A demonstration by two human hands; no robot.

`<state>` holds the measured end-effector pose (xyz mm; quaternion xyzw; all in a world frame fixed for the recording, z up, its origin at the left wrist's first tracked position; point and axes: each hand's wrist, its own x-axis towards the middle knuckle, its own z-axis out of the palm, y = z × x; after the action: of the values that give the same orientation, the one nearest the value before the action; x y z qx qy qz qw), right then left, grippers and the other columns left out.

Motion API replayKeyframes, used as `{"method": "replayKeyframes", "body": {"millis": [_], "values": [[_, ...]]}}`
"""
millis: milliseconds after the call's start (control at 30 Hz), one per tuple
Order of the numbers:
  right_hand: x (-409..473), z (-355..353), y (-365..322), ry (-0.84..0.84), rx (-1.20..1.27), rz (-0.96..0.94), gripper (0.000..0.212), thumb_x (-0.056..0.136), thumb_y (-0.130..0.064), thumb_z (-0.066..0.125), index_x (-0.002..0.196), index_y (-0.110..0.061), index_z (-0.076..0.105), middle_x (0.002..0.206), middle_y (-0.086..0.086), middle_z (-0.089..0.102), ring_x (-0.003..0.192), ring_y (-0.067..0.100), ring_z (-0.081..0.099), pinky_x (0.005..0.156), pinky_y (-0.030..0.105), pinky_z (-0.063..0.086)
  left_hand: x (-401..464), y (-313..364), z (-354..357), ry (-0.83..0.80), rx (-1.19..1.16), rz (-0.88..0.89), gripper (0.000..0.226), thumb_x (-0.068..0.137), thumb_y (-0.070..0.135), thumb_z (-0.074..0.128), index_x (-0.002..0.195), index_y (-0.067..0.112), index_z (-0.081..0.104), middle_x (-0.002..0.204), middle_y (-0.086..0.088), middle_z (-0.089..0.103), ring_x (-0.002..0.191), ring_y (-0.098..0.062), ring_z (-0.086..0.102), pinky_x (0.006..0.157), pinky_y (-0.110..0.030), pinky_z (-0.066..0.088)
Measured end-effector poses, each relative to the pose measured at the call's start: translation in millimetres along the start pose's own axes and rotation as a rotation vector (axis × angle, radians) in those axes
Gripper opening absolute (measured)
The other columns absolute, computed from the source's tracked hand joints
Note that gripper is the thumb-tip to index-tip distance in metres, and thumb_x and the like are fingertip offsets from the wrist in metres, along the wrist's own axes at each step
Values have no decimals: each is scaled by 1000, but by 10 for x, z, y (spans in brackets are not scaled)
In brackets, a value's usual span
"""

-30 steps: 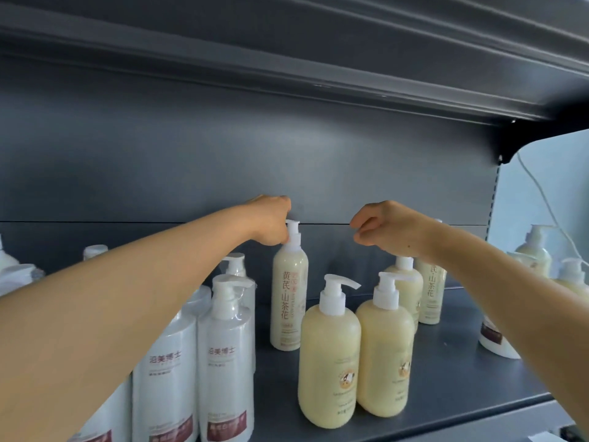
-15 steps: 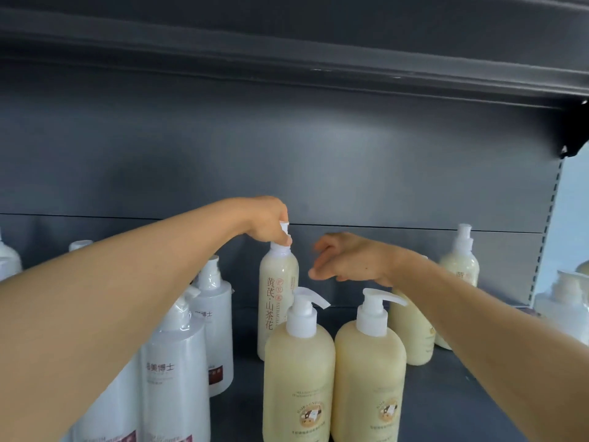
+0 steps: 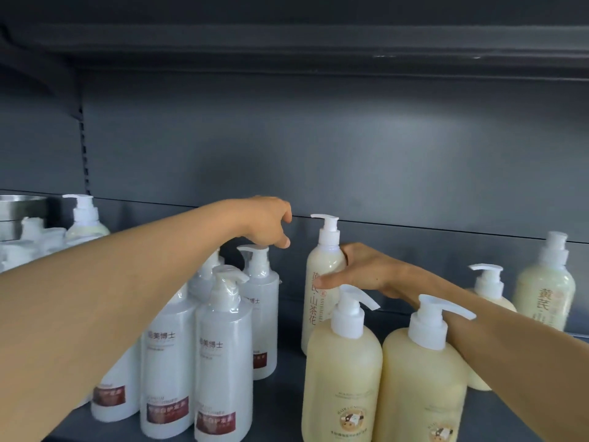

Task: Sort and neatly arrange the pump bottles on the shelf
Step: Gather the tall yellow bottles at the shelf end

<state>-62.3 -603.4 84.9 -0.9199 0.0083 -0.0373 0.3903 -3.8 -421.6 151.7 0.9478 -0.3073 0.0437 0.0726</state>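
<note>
A tall cream bottle with red lettering stands upright at the back of the dark shelf. My right hand grips its shoulder, thumb across the front and fingers behind. My left hand hovers with loosely curled fingers just above the pump of a white bottle to the left, holding nothing. Two stout cream-yellow bottles stand in front, under my right forearm. More white bottles cluster at front left.
Another tall cream bottle and a stout one stand at the right. More pump bottles and a metal bowl are at far left. The upper shelf hangs low overhead.
My left hand let go of the tall cream bottle's pump and shifted left over the white bottle. My right hand reached in and closed around the tall bottle. The view swung left.
</note>
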Motion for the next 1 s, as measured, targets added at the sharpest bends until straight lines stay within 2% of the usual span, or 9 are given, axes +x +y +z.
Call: {"method": "replayKeyframes", "body": {"millis": [67,167,467,733,867,1000], "values": [[-16,-19,-27,7,-4,-3,32,76,-23,77,104,-15,64,104,5,71,95,17,69,78,27,57,-28,-28,-9,6,-3,-8,51,90,33,61,136,21,42,131,1,52,117,-21,49,90,-30,40],[-42,-83,-110,24,34,-9,26,78,-22,76,101,-17,63,102,4,71,96,16,68,84,32,57,-77,-67,-21,9,-16,-13,50,90,33,60,135,21,43,131,2,52,116,-20,49,89,-29,41],[-392,-422,-244,138,95,-19,22,81,-18,73,101,-18,64,104,2,72,100,17,68,92,39,54,-181,31,-95,67,-97,36,41,89,32,60,128,22,51,127,4,55,115,-19,50,95,-31,41],[-1034,-889,-298,396,131,7,37,80,-15,74,113,-12,59,105,4,71,97,16,68,87,33,55,-235,608,-104,135,-172,197,37,91,31,59,126,20,54,127,2,56,117,-19,48,87,-27,38],[-1426,-1042,-335,495,135,55,35,81,-14,72,114,-9,60,104,6,72,95,18,70,89,34,55,-324,969,-190,164,-181,324,38,92,31,57,128,19,53,129,1,56,118,-20,48,86,-26,36],[-1792,-1100,-285,579,83,123,30,82,-13,71,110,-9,61,103,7,72,92,18,70,81,30,56,-366,1302,-194,145,-212,448,37,92,32,58,126,20,54,127,0,57,113,-20,51,86,-27,38]]}}
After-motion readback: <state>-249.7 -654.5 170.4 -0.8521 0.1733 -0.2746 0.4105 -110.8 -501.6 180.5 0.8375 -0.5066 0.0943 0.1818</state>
